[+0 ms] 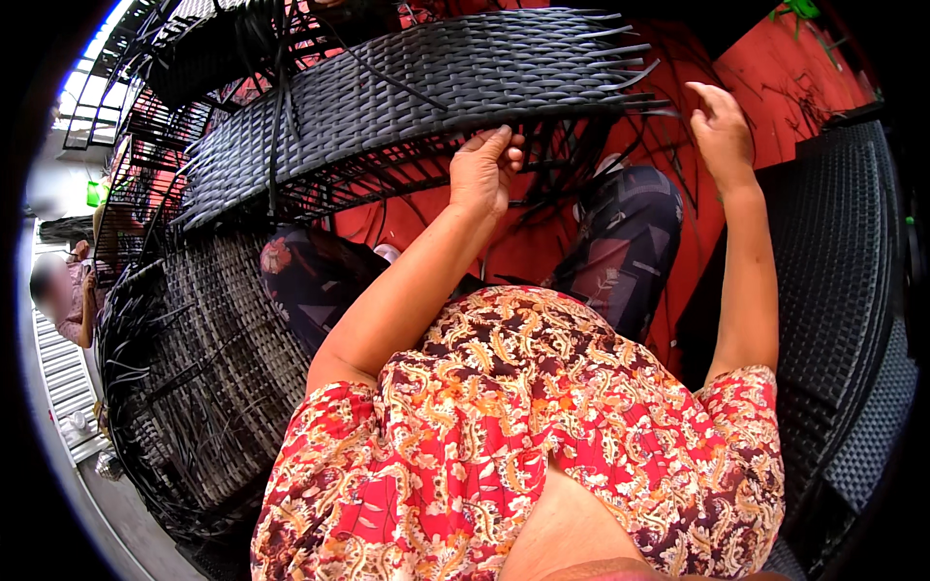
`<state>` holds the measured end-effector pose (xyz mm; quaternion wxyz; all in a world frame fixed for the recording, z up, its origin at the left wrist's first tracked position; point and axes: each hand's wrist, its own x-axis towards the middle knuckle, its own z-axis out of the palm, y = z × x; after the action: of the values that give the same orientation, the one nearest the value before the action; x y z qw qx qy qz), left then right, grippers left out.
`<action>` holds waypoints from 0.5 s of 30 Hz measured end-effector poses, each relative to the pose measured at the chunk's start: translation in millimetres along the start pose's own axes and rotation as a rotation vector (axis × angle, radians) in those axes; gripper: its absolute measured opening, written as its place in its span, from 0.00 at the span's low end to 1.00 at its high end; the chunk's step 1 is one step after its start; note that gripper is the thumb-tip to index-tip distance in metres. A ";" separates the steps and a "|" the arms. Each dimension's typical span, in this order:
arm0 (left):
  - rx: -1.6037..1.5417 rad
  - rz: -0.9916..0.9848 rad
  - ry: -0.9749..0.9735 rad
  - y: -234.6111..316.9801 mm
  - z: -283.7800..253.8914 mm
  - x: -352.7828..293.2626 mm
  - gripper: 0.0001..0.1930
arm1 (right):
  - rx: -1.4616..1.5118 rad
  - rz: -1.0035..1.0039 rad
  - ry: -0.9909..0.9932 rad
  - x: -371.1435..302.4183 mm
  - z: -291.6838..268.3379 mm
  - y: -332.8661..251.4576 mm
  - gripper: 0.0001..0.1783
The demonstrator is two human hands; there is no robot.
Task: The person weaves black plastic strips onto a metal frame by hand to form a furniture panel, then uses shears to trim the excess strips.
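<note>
A long, curved panel of dark grey woven plastic wicker (pixel 417 77) stretches across the space in front of my knees. Loose strand ends (pixel 630 73) stick out at its right end. At the panel's lower edge, my left hand (pixel 482 172) is closed, thumb against curled fingers; whatever it pinches is too small or hidden to make out. My right hand (pixel 725 140) is raised just beyond the loose ends, with index finger and thumb apart and nothing visible between them. Under the panel, a black frame with bars (pixel 354 182) shows partly.
Large woven wicker pieces stand close by: a worn brown-grey one (pixel 213 358) at left, a black one (pixel 823 281) at right. Cut strands lie on the red floor (pixel 668 261). More black frames (pixel 145 174) crowd the far left, and another person (pixel 73 300) is beyond them.
</note>
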<state>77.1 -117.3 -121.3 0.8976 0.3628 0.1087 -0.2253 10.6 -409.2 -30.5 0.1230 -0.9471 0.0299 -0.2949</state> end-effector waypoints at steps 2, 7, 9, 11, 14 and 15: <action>-0.006 0.014 0.011 -1.9 -0.5 1.5 0.05 | 0.124 -0.063 0.009 0.6 -17.4 -42.7 0.15; 0.031 0.043 0.013 -1.3 2.7 1.0 0.05 | 0.285 -0.247 -0.158 -1.6 41.8 -133.8 0.15; 0.059 0.036 0.021 0.0 7.0 -0.3 0.05 | 0.203 -0.163 -0.248 1.3 62.7 -145.5 0.16; 0.081 0.034 0.015 -0.3 8.1 -1.8 0.05 | 0.151 -0.187 -0.255 7.1 72.5 -143.5 0.16; 0.053 0.014 0.019 0.0 9.1 -4.5 0.05 | 0.118 -0.213 -0.263 11.9 74.9 -143.5 0.17; 0.045 0.013 0.010 -0.9 9.0 -4.7 0.05 | 0.106 -0.203 -0.275 11.6 76.4 -144.3 0.16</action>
<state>72.9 -122.6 -113.8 0.8901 0.3849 0.1056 -0.2200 61.0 -254.5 -48.7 0.1452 -0.9688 -0.0985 -0.1749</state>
